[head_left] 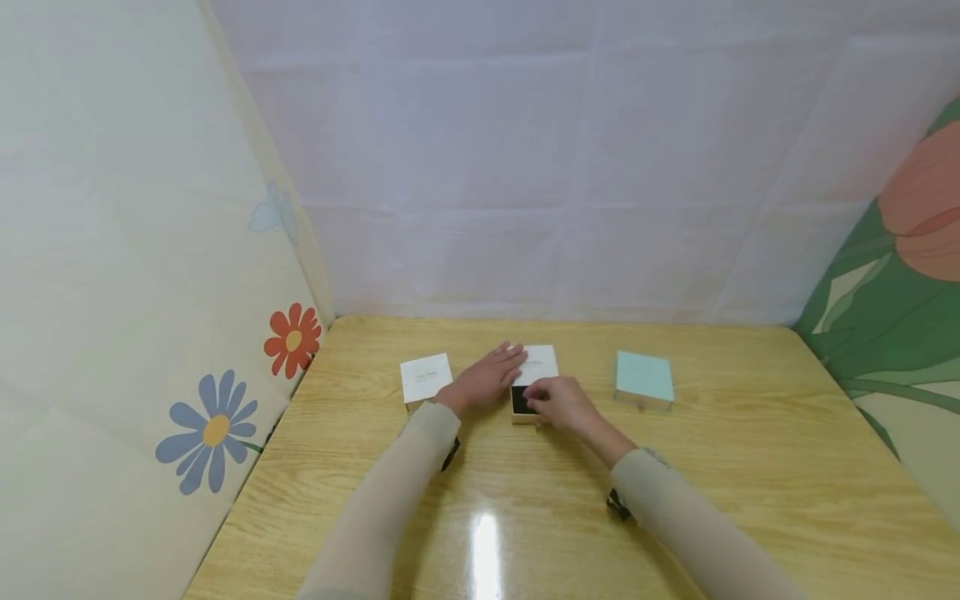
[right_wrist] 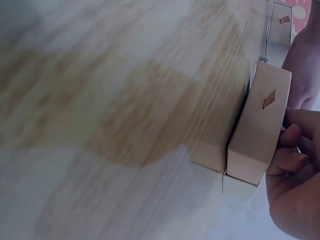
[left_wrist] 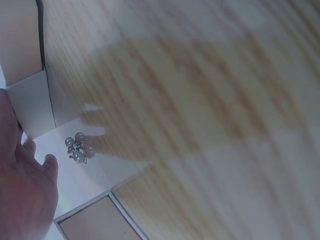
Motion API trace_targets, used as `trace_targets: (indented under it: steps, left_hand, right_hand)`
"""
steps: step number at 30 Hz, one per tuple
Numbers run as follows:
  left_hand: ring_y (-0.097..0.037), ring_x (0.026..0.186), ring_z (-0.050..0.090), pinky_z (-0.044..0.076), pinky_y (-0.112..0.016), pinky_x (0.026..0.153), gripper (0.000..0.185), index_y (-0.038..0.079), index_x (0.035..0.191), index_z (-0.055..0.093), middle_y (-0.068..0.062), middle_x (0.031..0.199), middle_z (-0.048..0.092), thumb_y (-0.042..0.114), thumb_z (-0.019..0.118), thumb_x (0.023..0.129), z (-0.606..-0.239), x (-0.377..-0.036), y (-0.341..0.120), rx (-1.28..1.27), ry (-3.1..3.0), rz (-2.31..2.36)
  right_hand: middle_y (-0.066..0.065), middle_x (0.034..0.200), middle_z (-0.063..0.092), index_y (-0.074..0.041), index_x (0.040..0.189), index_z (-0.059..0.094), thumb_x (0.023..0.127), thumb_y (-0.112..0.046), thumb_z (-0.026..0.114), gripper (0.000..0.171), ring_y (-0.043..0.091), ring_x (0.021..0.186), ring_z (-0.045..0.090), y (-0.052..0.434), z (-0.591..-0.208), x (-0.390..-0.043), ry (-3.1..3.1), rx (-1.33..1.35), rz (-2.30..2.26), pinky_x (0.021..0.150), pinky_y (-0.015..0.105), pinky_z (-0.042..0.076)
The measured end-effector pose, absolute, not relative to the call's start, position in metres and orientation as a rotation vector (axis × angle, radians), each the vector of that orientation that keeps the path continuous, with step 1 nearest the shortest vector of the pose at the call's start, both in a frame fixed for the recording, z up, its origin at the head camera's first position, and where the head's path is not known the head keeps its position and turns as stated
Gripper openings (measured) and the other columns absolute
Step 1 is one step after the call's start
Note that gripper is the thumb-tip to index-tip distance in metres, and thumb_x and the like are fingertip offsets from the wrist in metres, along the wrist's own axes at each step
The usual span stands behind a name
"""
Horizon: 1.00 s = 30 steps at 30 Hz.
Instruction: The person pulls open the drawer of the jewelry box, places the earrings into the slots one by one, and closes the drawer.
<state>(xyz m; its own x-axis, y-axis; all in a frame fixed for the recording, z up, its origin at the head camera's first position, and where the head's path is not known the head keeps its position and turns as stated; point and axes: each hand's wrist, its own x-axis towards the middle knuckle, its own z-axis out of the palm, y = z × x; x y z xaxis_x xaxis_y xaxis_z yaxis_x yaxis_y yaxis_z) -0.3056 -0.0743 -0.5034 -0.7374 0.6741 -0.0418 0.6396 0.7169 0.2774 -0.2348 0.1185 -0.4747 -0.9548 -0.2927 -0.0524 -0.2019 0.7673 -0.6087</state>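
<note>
A white box (head_left: 538, 360) stands in the middle with its black-lined drawer (head_left: 519, 402) slid out towards me. My left hand (head_left: 487, 379) rests on the box's left top side, fingers extended. At the drawer is my right hand (head_left: 564, 402), its fingers bent and its thumb and fingertips close together over the black lining. Whether they pinch something is hidden. In the right wrist view, the drawer's tan front (right_wrist: 260, 122) shows a small ribbon pull (right_wrist: 270, 99). A small cluster of pearl-like beads (left_wrist: 80, 147) lies on the table beside my left hand.
Left of my left hand stands another white box (head_left: 425, 377). A pale blue box (head_left: 644, 377) stands to the right. All are on a wood-grain table (head_left: 750, 433), with a white cloth (head_left: 525, 167) behind and flower-printed panels at both sides.
</note>
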Motion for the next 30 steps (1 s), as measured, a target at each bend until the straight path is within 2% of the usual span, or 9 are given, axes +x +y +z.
trace_targets:
  steps: [7, 18, 26, 30]
  left_hand:
    - [-0.024, 0.157, 0.006, 0.008, -0.036, 0.128, 0.053, 0.015, 0.163, 0.02, -0.002, 0.17, 0.015, 0.033, 0.023, 0.113, -0.5045, -0.3053, -0.0756, 1.068, 2.785, 0.368]
    - [-0.026, 0.157, 0.007, 0.009, -0.036, 0.128, 0.053, 0.014, 0.163, 0.02, -0.003, 0.17, 0.015, 0.032, 0.024, 0.113, -0.5033, -0.3068, -0.0754, 1.069, 2.777, 0.39]
    - [-0.026, 0.157, 0.008, 0.008, -0.036, 0.128, 0.052, 0.013, 0.162, 0.021, -0.004, 0.169, 0.016, 0.031, 0.024, 0.113, -0.5045, -0.3076, -0.0741, 1.076, 2.78, 0.4]
    - [-0.026, 0.157, 0.008, 0.008, -0.035, 0.128, 0.052, 0.013, 0.162, 0.021, -0.004, 0.169, 0.016, 0.031, 0.024, 0.113, -0.5046, -0.3074, -0.0735, 1.08, 2.782, 0.4]
  right_hand:
    - [0.005, 0.101, 0.076, -0.008, 0.104, 0.077, 0.094, -0.011, 0.072, 0.012, 0.02, 0.094, 0.069, 0.1157, -0.476, -0.2352, 2.832, -0.435, -0.905, 0.089, 0.041, 0.059]
    - [0.004, 0.102, 0.076, -0.012, 0.104, 0.077, 0.094, -0.012, 0.072, 0.011, 0.016, 0.089, 0.067, 0.1113, -0.4757, -0.2386, 2.836, -0.408, -0.838, 0.087, 0.04, 0.058]
    - [0.008, 0.112, 0.073, -0.012, 0.102, 0.078, 0.093, -0.011, 0.074, 0.011, 0.026, 0.108, 0.066, 0.1085, -0.476, -0.2396, 2.874, -0.414, -0.767, 0.099, 0.046, 0.054]
    - [0.009, 0.11, 0.071, -0.011, 0.103, 0.078, 0.091, -0.011, 0.075, 0.012, 0.028, 0.108, 0.065, 0.1087, -0.4738, -0.2383, 2.88, -0.401, -0.772, 0.099, 0.048, 0.054]
